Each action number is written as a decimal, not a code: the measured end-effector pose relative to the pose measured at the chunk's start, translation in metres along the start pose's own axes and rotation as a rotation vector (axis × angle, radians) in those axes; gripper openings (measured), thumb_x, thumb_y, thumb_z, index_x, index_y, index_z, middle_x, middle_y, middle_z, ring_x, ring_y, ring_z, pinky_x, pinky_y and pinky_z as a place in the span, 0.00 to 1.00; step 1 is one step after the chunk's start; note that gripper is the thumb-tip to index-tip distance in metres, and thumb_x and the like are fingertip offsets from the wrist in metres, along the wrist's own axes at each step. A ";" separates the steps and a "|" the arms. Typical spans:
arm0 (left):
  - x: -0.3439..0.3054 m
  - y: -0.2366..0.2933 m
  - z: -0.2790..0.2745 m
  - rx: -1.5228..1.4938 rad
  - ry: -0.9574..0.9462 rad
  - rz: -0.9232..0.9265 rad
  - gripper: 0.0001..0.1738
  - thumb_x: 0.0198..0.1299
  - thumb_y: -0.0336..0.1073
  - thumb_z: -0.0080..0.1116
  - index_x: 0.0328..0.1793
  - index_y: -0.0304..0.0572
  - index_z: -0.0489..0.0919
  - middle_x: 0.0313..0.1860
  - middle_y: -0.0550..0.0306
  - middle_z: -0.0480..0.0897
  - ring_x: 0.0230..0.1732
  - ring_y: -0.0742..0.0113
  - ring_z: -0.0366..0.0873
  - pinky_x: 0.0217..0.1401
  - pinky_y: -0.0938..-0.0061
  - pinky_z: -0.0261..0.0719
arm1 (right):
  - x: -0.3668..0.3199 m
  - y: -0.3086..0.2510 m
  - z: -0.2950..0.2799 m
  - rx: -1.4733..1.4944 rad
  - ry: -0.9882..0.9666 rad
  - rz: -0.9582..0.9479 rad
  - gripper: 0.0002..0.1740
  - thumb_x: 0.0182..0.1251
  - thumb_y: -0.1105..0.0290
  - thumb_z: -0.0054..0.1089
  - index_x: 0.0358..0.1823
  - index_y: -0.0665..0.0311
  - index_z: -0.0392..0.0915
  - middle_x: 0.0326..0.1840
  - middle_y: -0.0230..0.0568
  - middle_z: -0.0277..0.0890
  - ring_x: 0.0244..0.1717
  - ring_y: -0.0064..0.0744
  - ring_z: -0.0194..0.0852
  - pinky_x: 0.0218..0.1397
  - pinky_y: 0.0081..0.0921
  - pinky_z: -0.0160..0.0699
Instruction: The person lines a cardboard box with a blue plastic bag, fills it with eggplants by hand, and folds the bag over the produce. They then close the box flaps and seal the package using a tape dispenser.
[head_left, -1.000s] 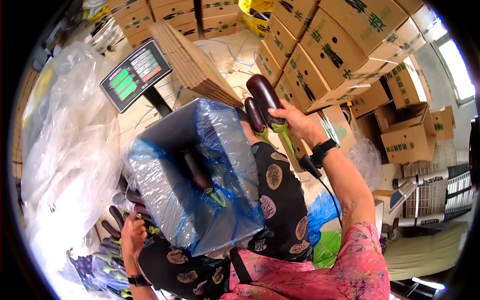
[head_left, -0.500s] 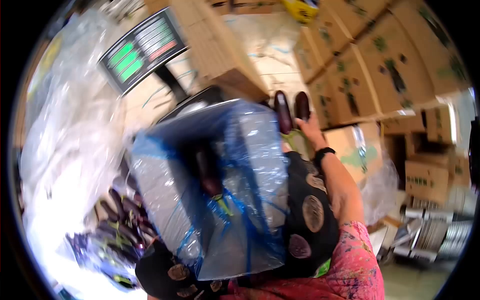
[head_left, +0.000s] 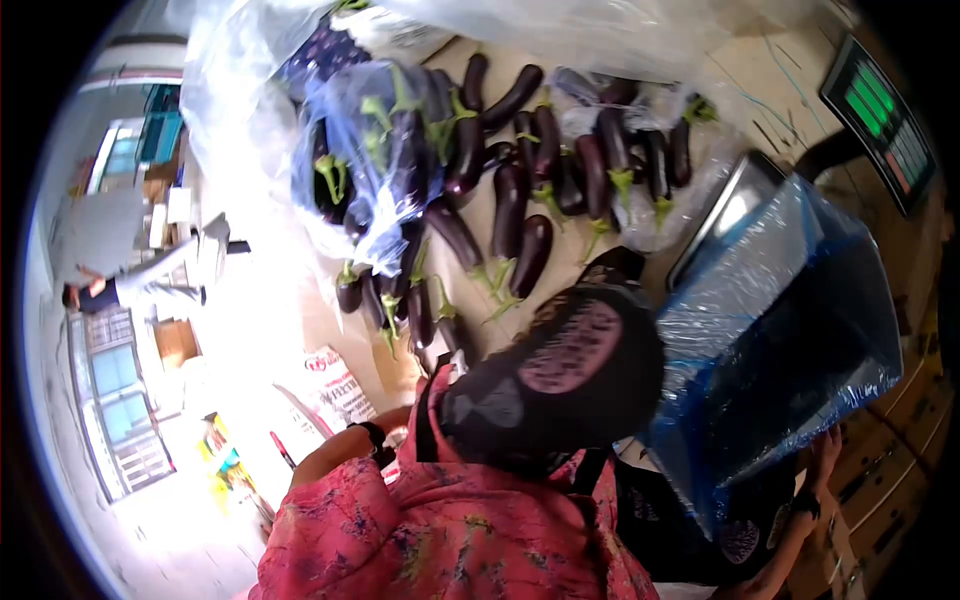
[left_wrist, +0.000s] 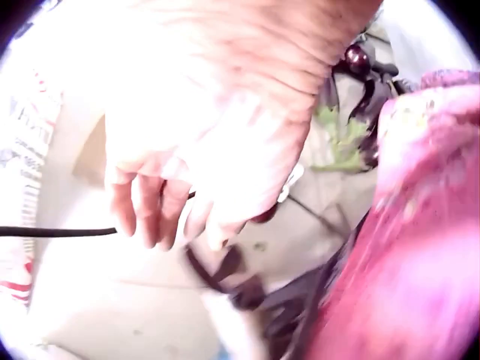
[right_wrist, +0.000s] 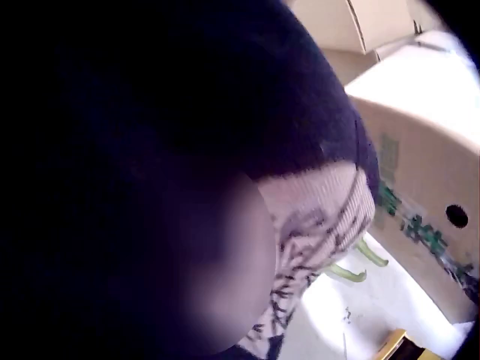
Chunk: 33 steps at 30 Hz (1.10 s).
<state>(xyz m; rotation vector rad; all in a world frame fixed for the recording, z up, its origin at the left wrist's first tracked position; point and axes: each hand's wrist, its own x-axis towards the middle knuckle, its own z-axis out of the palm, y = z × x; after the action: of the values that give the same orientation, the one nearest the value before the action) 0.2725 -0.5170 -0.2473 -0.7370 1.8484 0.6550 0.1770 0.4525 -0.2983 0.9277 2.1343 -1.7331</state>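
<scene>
My left hand (left_wrist: 217, 142) hangs in the left wrist view with fingers pointing down and loosely bent, a thin black cord (left_wrist: 60, 232) running behind them. Several dark purple eggplants (head_left: 508, 205) with green stems lie in front of my knee in the head view. At the right, my right hand (head_left: 826, 455) is low beside a box lined with blue plastic (head_left: 735, 285), its fingers partly hidden. In the right wrist view that hand is lost in shadow; I cannot tell what it holds. Two green stems (right_wrist: 349, 274) show past the dark patterned cloth (right_wrist: 315, 217) there.
A scale display (head_left: 880, 125) stands at the upper right, its metal platform (head_left: 735, 205) by the lined box. Blue plastic bags (head_left: 375, 150) cover some eggplants. Printed cardboard boxes (right_wrist: 420, 187) are close on the right. A person (head_left: 110, 290) is at the far left.
The head view has swung left, bringing the eggplant pile to the middle and the lined box to the right. The right hand, earlier at two eggplants beside the box, is now mostly hidden.
</scene>
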 end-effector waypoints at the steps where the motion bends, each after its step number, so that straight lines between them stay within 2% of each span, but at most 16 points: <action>1: -0.006 -0.026 0.015 0.029 -0.032 -0.035 0.19 0.61 0.44 0.59 0.55 0.44 0.83 0.41 0.47 0.86 0.42 0.63 0.85 0.44 0.69 0.82 | -0.004 -0.013 0.000 0.014 0.083 0.040 0.21 0.73 0.61 0.56 0.62 0.62 0.72 0.44 0.27 0.73 0.42 0.21 0.70 0.44 0.23 0.70; 2: -0.010 -0.047 0.030 0.081 -0.060 -0.055 0.19 0.61 0.44 0.59 0.54 0.44 0.83 0.41 0.46 0.87 0.42 0.63 0.85 0.44 0.68 0.82 | -0.022 -0.044 0.014 0.030 0.169 0.077 0.23 0.73 0.59 0.57 0.65 0.62 0.70 0.46 0.28 0.73 0.44 0.22 0.71 0.46 0.25 0.72; 4: -0.001 -0.083 0.051 0.234 -0.100 -0.034 0.18 0.60 0.43 0.59 0.53 0.44 0.84 0.41 0.46 0.87 0.42 0.62 0.85 0.44 0.68 0.82 | -0.054 -0.123 0.063 0.043 0.149 0.097 0.16 0.74 0.61 0.54 0.55 0.64 0.72 0.40 0.29 0.72 0.40 0.22 0.71 0.41 0.24 0.71; 6: 0.034 -0.095 0.043 0.399 0.004 0.048 0.18 0.60 0.42 0.59 0.53 0.44 0.84 0.41 0.45 0.87 0.42 0.62 0.85 0.44 0.68 0.82 | -0.054 -0.154 0.070 -0.031 0.111 0.077 0.15 0.75 0.62 0.52 0.54 0.65 0.72 0.39 0.32 0.72 0.39 0.24 0.72 0.40 0.25 0.72; 7: 0.059 -0.094 0.034 0.208 0.185 -0.027 0.13 0.56 0.36 0.55 0.44 0.44 0.87 0.40 0.39 0.86 0.42 0.55 0.87 0.44 0.62 0.83 | -0.047 -0.161 0.057 -0.111 0.084 0.048 0.18 0.75 0.62 0.52 0.58 0.66 0.71 0.42 0.34 0.73 0.41 0.26 0.73 0.41 0.26 0.73; 8: 0.125 -0.148 0.049 -0.128 0.673 0.161 0.13 0.58 0.35 0.52 0.45 0.44 0.85 0.41 0.38 0.86 0.43 0.47 0.86 0.46 0.57 0.83 | -0.044 -0.169 0.050 -0.188 0.061 0.018 0.20 0.74 0.62 0.51 0.61 0.66 0.71 0.44 0.36 0.75 0.43 0.28 0.75 0.43 0.27 0.74; 9: 0.090 -0.068 0.003 -0.026 0.957 0.381 0.14 0.59 0.34 0.51 0.49 0.43 0.82 0.36 0.38 0.85 0.39 0.39 0.84 0.45 0.50 0.81 | -0.048 -0.184 0.067 -0.293 0.186 -0.029 0.26 0.74 0.62 0.53 0.69 0.67 0.67 0.50 0.38 0.76 0.46 0.32 0.75 0.46 0.29 0.74; 10: 0.059 0.001 -0.042 -0.155 0.761 0.146 0.19 0.59 0.35 0.53 0.57 0.41 0.78 0.39 0.36 0.83 0.44 0.36 0.80 0.48 0.48 0.77 | -0.053 -0.202 0.083 -0.249 0.146 -0.054 0.27 0.75 0.61 0.53 0.69 0.67 0.67 0.52 0.39 0.76 0.47 0.32 0.75 0.48 0.29 0.75; 11: 0.081 0.005 -0.061 -0.084 0.928 0.336 0.27 0.60 0.41 0.59 0.65 0.38 0.73 0.47 0.34 0.80 0.50 0.37 0.77 0.52 0.49 0.73 | -0.064 -0.230 0.109 -0.204 0.107 -0.078 0.27 0.75 0.60 0.54 0.69 0.68 0.67 0.53 0.40 0.76 0.49 0.32 0.75 0.50 0.29 0.75; 15: 0.132 0.064 -0.115 -0.103 1.132 0.324 0.43 0.56 0.55 0.67 0.71 0.36 0.69 0.58 0.31 0.74 0.60 0.36 0.72 0.62 0.49 0.70 | -0.081 -0.285 0.170 -0.303 0.260 -0.162 0.30 0.75 0.59 0.56 0.71 0.70 0.66 0.57 0.42 0.75 0.54 0.33 0.74 0.57 0.31 0.74; 18: 0.167 0.085 -0.125 -0.135 0.887 0.000 0.51 0.51 0.61 0.67 0.73 0.32 0.66 0.63 0.31 0.72 0.65 0.33 0.68 0.67 0.48 0.67 | -0.068 -0.302 0.166 -0.441 0.059 -0.088 0.31 0.75 0.59 0.56 0.72 0.69 0.65 0.60 0.45 0.74 0.57 0.34 0.74 0.59 0.33 0.75; 22: 0.189 0.083 -0.103 -0.377 0.910 0.044 0.51 0.47 0.66 0.69 0.66 0.31 0.74 0.50 0.35 0.81 0.57 0.40 0.78 0.65 0.50 0.72 | -0.079 -0.303 0.164 -0.593 0.113 -0.224 0.28 0.75 0.68 0.55 0.74 0.68 0.64 0.64 0.47 0.73 0.62 0.37 0.74 0.61 0.32 0.76; 24: 0.185 0.064 -0.090 -0.699 0.575 0.188 0.34 0.57 0.60 0.65 0.57 0.37 0.80 0.45 0.48 0.84 0.49 0.56 0.83 0.57 0.58 0.80 | -0.087 -0.309 0.164 -0.904 0.195 -0.273 0.27 0.75 0.74 0.52 0.74 0.67 0.64 0.67 0.48 0.72 0.64 0.38 0.74 0.61 0.32 0.77; 27: 0.109 0.087 -0.072 -1.167 0.058 0.286 0.22 0.65 0.51 0.62 0.55 0.42 0.80 0.46 0.56 0.84 0.48 0.65 0.83 0.52 0.65 0.83 | -0.099 -0.301 0.174 -0.793 0.221 -0.764 0.26 0.73 0.81 0.47 0.73 0.66 0.66 0.67 0.47 0.73 0.63 0.37 0.75 0.62 0.31 0.76; 28: 0.114 0.082 -0.063 -1.459 -0.159 0.200 0.18 0.67 0.48 0.60 0.53 0.44 0.79 0.45 0.59 0.84 0.47 0.68 0.82 0.50 0.67 0.84 | -0.105 -0.308 0.183 -0.765 0.163 -0.701 0.26 0.73 0.81 0.47 0.72 0.66 0.67 0.66 0.47 0.74 0.62 0.37 0.76 0.62 0.31 0.76; 33: 0.082 0.117 -0.057 -1.593 -0.488 0.445 0.29 0.62 0.40 0.66 0.68 0.40 0.72 0.59 0.52 0.79 0.60 0.47 0.79 0.60 0.59 0.80 | -0.129 -0.334 0.250 -0.671 -0.007 -0.576 0.22 0.74 0.75 0.51 0.68 0.69 0.71 0.64 0.48 0.76 0.60 0.36 0.77 0.63 0.31 0.75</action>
<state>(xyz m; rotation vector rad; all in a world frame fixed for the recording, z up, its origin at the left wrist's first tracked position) 0.1261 -0.4961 -0.2905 -0.9418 0.7168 2.4188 0.0235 0.1439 -0.0305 0.1290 2.8675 -1.0155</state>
